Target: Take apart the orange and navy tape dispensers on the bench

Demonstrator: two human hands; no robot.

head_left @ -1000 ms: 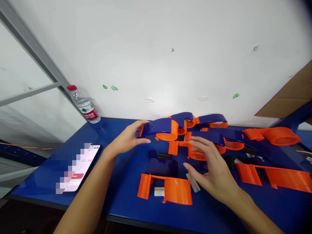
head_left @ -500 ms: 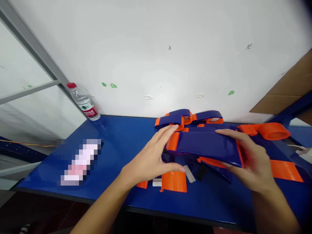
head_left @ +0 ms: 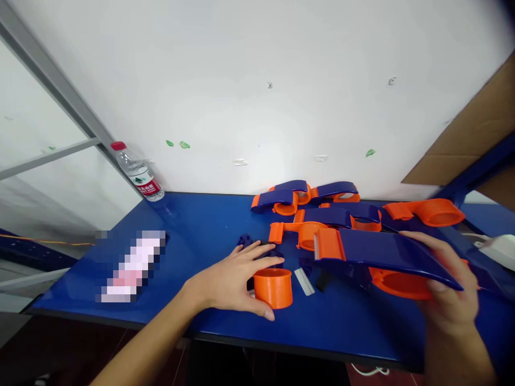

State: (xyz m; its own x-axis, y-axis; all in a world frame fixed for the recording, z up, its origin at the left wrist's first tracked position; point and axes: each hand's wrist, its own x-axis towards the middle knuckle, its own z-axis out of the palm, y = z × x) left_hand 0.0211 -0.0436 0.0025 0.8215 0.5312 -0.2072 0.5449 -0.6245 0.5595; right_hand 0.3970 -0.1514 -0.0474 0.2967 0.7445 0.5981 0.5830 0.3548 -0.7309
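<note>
My right hand [head_left: 450,287] is closed around the rear end of a tape dispenser [head_left: 374,252] with a dark blue cover and an orange body. Its toothed orange end points left, held above the table. Fingers spread, my left hand [head_left: 237,276] hovers at an orange ring-shaped part [head_left: 273,288], thumb and fingers on either side of its left edge. Whether it touches the ring I cannot tell. A pale flat strip [head_left: 304,282] and a small black piece [head_left: 322,281] lie between the hands. Behind the held dispenser rests an orange dispenser frame [head_left: 309,235].
Several blue-and-orange dispensers [head_left: 277,198] stand along the wall on the blue table [head_left: 193,225]. At the right lies another orange frame [head_left: 442,212]. A water bottle [head_left: 140,174] stands at the back left, near a blurred-out flat object [head_left: 134,265].
My right hand has carried the dispenser right and slightly down. My left hand has moved away from the dispenser's front, lower and to the left, to the orange ring.
</note>
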